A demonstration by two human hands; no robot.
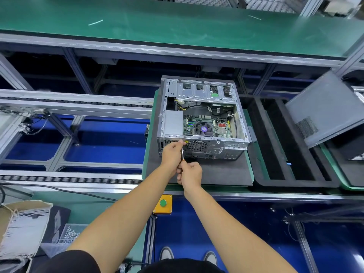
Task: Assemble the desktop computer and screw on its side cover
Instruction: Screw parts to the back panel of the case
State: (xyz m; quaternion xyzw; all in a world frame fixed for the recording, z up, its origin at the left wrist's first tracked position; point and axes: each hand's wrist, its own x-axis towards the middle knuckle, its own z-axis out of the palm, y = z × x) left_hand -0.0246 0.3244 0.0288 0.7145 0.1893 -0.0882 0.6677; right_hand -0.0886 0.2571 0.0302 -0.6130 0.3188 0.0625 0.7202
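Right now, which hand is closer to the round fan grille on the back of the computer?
Left. The left hand touches the rear panel beside the fan grille; the right hand is lower, gripping the screwdriver handle.

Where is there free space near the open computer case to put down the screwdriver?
The dark foam mat is bare in front of the computer case, right of the right hand. The green bench behind is mostly bare. It is crowded at the rear panel, where the left hand and the screwdriver work.

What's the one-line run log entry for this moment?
left hand steadies screwdriver tip | right hand grips handle | computer case open
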